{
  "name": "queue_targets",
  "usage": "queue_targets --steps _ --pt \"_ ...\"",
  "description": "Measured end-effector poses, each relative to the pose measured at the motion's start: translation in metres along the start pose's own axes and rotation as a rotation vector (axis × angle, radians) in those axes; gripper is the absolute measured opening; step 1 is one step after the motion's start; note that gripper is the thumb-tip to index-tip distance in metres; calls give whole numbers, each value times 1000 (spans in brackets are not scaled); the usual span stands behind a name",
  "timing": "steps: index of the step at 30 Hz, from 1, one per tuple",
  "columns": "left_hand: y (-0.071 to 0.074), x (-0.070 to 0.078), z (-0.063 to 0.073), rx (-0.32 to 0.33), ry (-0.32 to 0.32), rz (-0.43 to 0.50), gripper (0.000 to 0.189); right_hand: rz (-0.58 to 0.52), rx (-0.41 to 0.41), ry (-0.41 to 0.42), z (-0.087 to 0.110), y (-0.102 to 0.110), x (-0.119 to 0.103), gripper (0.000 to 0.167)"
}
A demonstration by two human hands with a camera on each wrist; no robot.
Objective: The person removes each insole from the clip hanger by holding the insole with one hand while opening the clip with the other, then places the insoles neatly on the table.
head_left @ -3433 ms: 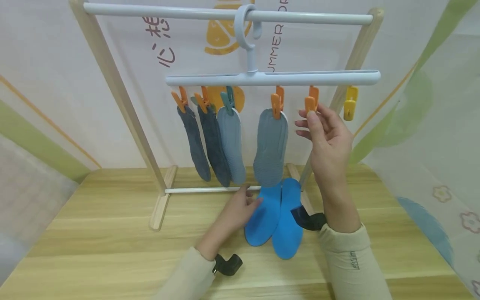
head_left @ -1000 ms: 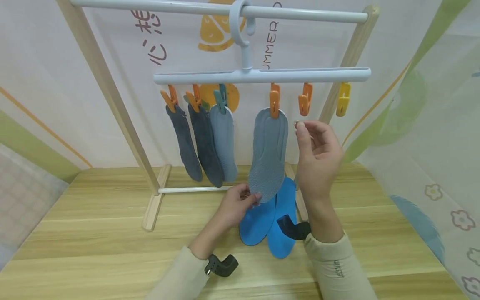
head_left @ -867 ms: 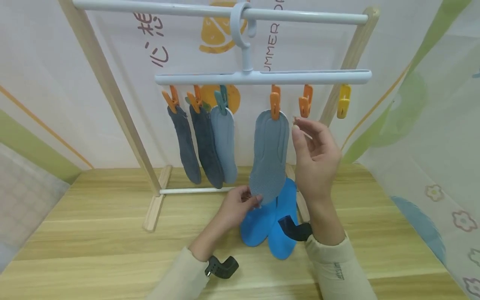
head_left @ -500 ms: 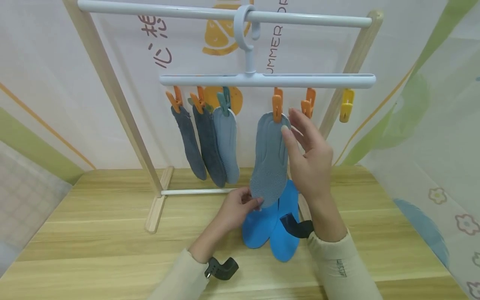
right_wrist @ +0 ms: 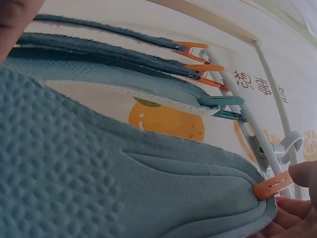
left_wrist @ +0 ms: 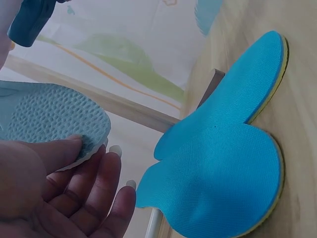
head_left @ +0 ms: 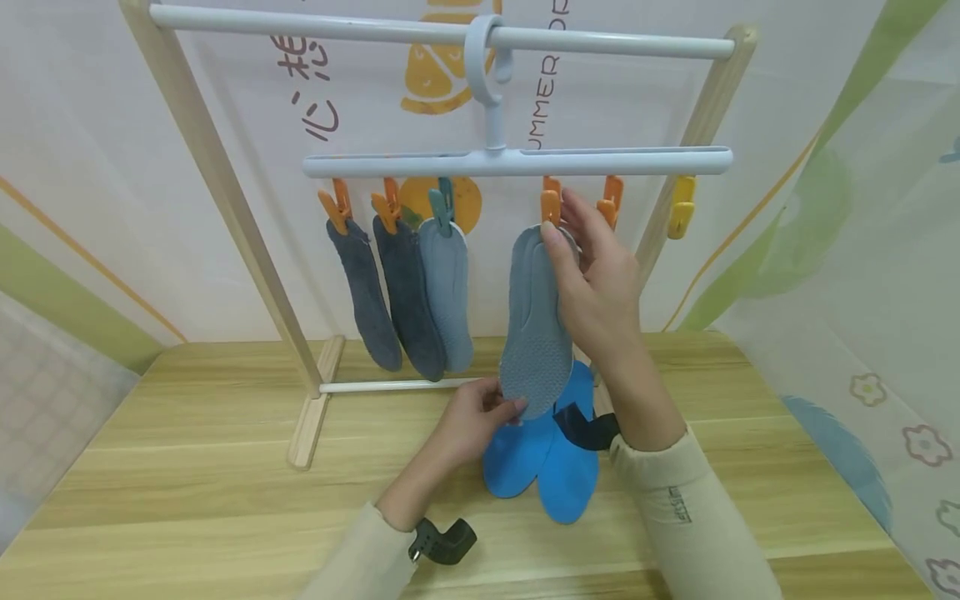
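A grey-blue insole (head_left: pixel 534 333) hangs from an orange clothespin (head_left: pixel 551 206) on the white hanger (head_left: pixel 615 161). My left hand (head_left: pixel 471 417) pinches its lower, dimpled end, thumb in front and fingers behind, as the left wrist view shows. At the top, my right hand (head_left: pixel 603 287) holds the orange clothespin, its thumb on the front and its other fingers behind the insole's edge; the right wrist view shows the thumb at the clothespin's (right_wrist: pixel 272 185) outer end. Two blue insoles (left_wrist: pixel 213 183) lie overlapping on the table below.
Two dark insoles (head_left: pixel 408 308) and another grey-blue insole (head_left: pixel 450 292) hang to the left. An orange clothespin (head_left: pixel 611 200) and a yellow clothespin (head_left: pixel 681 208) hang at right without insoles. The wooden rack (head_left: pixel 225 183) stands on the wooden table (head_left: pixel 187 475).
The right hand has moved from the neighbouring orange clothespin down and left, then up to the one holding the insole. The left hand has taken hold of that insole's lower end and drawn it forward.
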State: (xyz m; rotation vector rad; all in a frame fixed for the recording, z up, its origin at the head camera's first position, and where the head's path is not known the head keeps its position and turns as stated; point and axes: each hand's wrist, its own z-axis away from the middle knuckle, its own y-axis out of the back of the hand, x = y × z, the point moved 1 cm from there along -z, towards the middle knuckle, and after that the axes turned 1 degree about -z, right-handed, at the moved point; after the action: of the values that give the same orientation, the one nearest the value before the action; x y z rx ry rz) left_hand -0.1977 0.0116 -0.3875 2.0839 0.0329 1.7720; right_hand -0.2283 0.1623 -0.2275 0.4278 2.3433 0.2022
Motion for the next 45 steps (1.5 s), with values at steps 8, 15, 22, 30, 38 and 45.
queue_targets --steps 8,15,22,30,38,45 --pt "0 0 0 -3 0 -4 22 64 0 -9 -6 -2 -2 44" --pt "0 2 0 -2 9 -14 21 109 -18 -20 -13 -3 -3 44" --pt "1 3 0 -3 18 -33 21 63 4 -38 -19 -7 -2 38" --pt "3 4 1 -8 19 -39 18 20 36 -53 -20 -12 -1 35" --pt "6 5 0 -6 22 -31 19 -24 106 -14 -19 -18 -2 33" --pt "7 5 1 -29 7 -1 22 -77 176 60 -18 -22 2 31"
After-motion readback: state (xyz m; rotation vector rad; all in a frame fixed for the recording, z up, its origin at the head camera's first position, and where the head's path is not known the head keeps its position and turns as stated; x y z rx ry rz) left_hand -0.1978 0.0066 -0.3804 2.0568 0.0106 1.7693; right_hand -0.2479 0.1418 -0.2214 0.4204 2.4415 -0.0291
